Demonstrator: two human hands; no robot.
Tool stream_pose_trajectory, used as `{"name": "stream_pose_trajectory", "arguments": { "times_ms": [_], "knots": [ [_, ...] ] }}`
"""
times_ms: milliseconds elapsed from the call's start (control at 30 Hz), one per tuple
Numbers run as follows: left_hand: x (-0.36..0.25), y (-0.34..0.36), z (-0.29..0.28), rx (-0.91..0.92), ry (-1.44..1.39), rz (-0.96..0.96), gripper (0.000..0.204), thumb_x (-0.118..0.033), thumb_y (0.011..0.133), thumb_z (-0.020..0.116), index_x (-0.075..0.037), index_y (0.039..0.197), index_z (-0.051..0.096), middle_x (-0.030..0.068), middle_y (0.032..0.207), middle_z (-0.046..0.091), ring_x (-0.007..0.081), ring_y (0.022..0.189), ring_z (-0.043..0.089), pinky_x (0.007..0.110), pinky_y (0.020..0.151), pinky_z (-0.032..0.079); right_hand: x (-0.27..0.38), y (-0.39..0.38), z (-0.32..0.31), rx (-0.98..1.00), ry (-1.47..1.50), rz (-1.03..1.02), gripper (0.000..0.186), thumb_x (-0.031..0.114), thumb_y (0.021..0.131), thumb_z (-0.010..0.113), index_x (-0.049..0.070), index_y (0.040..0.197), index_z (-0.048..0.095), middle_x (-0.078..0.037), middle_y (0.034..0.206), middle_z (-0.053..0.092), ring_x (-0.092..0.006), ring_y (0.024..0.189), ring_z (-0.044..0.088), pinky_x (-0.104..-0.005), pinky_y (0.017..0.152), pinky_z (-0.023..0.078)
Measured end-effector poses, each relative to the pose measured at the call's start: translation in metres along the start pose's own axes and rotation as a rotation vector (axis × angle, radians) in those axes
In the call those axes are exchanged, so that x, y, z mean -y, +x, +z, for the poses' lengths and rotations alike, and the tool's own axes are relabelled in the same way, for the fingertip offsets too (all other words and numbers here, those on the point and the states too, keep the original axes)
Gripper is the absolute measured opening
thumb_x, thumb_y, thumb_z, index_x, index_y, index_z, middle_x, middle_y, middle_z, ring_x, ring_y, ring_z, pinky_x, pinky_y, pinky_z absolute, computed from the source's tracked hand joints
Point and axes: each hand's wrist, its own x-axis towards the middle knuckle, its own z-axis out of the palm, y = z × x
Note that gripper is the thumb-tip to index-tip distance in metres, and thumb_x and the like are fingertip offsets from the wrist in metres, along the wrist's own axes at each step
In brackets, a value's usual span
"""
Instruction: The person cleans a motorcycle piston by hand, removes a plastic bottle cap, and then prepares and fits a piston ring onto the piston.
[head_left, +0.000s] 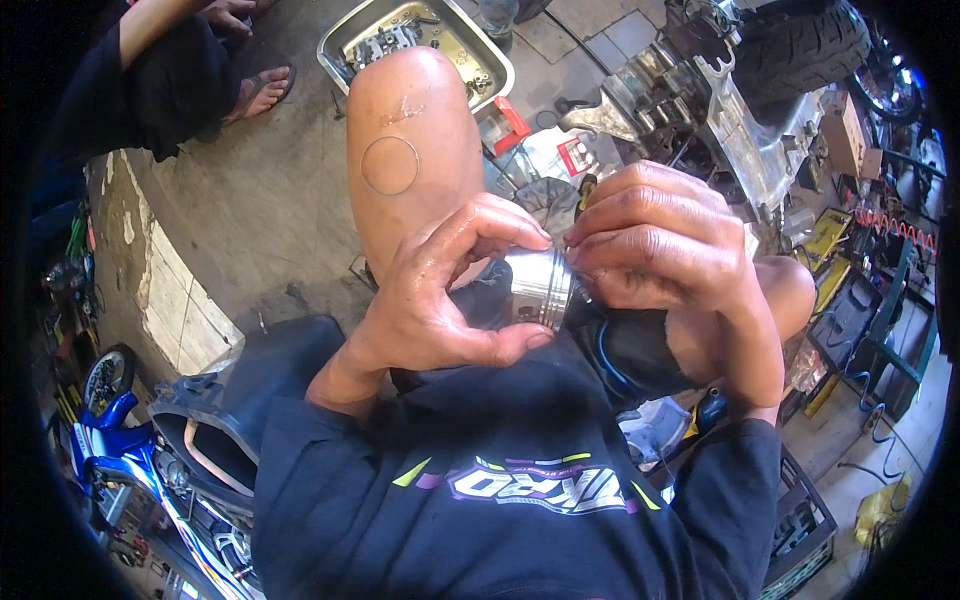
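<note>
A shiny metal piston [538, 288] lies sideways in front of my chest, with ring grooves near its right end. My left hand [425, 285] curls round it, thumb below and fingertips above. Against the right end press the bent fingers of my right hand [665, 235], closed at the grooved edge. Whether they also pinch a thin ring there is hidden. One thin round piston ring [390, 137] rests on my bare left thigh.
A metal tray [330, 62] with parts stands beyond my knee. Ahead right are an engine casing [745, 140], a tyre [810, 50] and small red-and-white packets [577, 157]. Another person's sandalled foot [262, 92] is at upper left. A blue-and-white motorbike [130, 450] stands at lower left.
</note>
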Motion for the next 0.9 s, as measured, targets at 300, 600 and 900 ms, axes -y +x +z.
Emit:
{"name": "stream_pose_trajectory", "arguments": {
  "times_ms": [300, 600, 900],
  "knots": [
    [-0.001, -0.002, 0.002, 0.009, -0.118, -0.133, 0.054, -0.007, 0.070, 0.085, 0.001, 0.116, 0.057, 0.0080, 0.110, 0.060, 0.0122, 0.098, 0.062, 0.026, 0.085, 0.050, 0.000, -0.007, 0.012, -0.081, 0.012, 0.063, 0.018, -0.006, 0.069, 0.068, 0.005, 0.083, 0.066, -0.008, 0.080, 0.064, -0.0246, 0.071, 0.065, -0.0333, 0.061, 0.053],
    [0.002, -0.001, -0.003, 0.174, -0.170, -0.052, 0.059, -0.013, 0.066, 0.088, 0.001, 0.115, 0.059, 0.0118, 0.111, 0.062, 0.0205, 0.106, 0.061, 0.032, 0.091, 0.048, -0.006, -0.015, 0.007, 0.057, 0.405, 0.156, 0.021, -0.006, 0.068, 0.071, 0.007, 0.085, 0.068, -0.006, 0.083, 0.066, -0.0234, 0.074, 0.066, -0.0328, 0.065, 0.054],
    [-0.008, 0.005, -0.004, 0.247, 0.079, 0.023, 0.057, -0.019, 0.061, 0.090, 0.000, 0.108, 0.064, 0.0147, 0.108, 0.066, 0.0255, 0.103, 0.065, 0.034, 0.091, 0.049, -0.009, -0.015, 0.002, 0.196, 0.543, 0.130, 0.021, -0.008, 0.070, 0.072, 0.004, 0.088, 0.070, -0.008, 0.086, 0.066, -0.0242, 0.076, 0.065, -0.0333, 0.064, 0.053]
  ]
}}
